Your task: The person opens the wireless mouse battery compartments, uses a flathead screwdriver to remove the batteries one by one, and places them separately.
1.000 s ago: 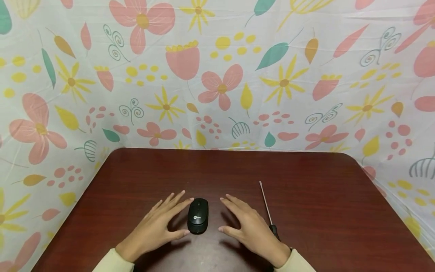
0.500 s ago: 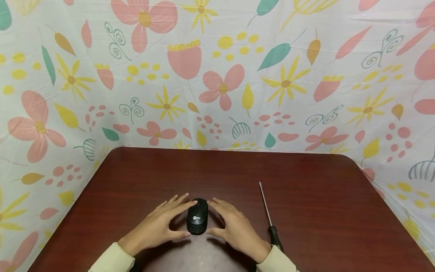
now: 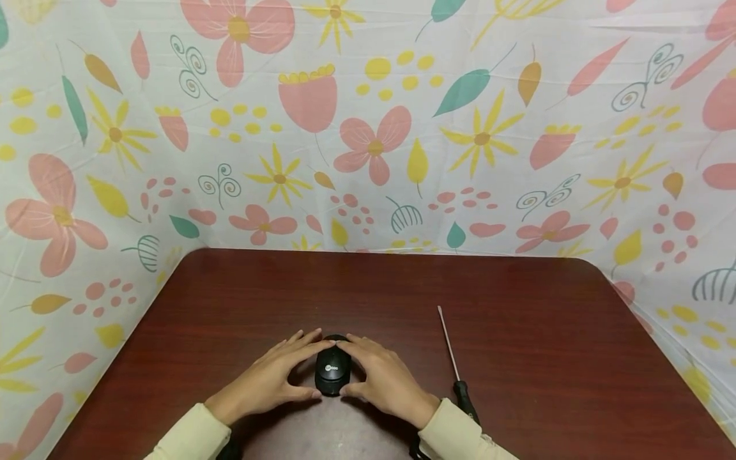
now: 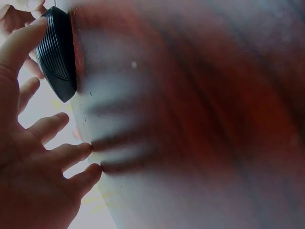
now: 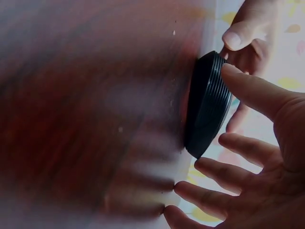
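Observation:
A black computer mouse (image 3: 331, 369) lies on the dark red-brown table between both hands. On its left side is my left hand (image 3: 267, 377), thumb by the rear and index fingertip over the front. Mirroring it on the right, my right hand (image 3: 384, 375) has its thumb and index fingertip at the mouse. Each wrist view shows the ribbed flank of the mouse (image 4: 56, 55) with a thumb against it. The other fingers spread out fairly straight, some tips down at the table. The mouse rests on the tabletop.
A screwdriver (image 3: 464, 399) with a black handle lies right of the right hand, its metal shaft pointing away. A flower-patterned cloth (image 3: 368, 128) hangs behind and beside the table (image 3: 552, 332).
My right hand has moved left, away from the screwdriver, to the mouse, uncovering the screwdriver's handle. My left hand has shifted slightly right, closer against the mouse. The mouse has hardly moved.

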A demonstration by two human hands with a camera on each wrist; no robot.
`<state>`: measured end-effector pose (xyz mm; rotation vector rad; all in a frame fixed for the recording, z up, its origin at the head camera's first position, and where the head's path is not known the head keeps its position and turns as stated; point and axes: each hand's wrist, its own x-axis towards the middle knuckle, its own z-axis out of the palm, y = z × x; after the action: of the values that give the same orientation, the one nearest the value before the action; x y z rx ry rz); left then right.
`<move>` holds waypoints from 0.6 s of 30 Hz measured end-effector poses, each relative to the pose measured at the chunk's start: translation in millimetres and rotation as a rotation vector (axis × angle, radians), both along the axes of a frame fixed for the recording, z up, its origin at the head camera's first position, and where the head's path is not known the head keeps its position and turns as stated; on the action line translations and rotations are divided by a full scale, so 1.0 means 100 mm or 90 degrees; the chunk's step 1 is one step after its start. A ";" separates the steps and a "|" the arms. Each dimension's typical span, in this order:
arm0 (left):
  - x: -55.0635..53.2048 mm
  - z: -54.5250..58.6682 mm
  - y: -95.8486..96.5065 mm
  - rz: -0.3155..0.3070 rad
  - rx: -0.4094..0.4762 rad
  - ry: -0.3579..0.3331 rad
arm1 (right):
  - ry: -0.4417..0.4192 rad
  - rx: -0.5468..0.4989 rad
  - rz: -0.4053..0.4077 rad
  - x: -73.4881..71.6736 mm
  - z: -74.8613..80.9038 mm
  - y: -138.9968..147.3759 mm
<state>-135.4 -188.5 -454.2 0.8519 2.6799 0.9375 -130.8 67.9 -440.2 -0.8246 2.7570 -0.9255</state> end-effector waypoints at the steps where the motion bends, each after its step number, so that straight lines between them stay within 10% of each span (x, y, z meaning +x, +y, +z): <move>1: 0.00 0.00 0.00 -0.002 0.000 -0.003 | 0.001 0.002 0.002 0.00 0.00 0.00; 18: -0.08 0.00 0.04 0.003 -0.042 0.000 | 0.028 0.029 -0.001 -0.04 -0.04 -0.03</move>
<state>-143.2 -184.3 -454.0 0.8323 2.6978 0.8461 -134.9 64.7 -444.5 -0.8448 2.8054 -0.8515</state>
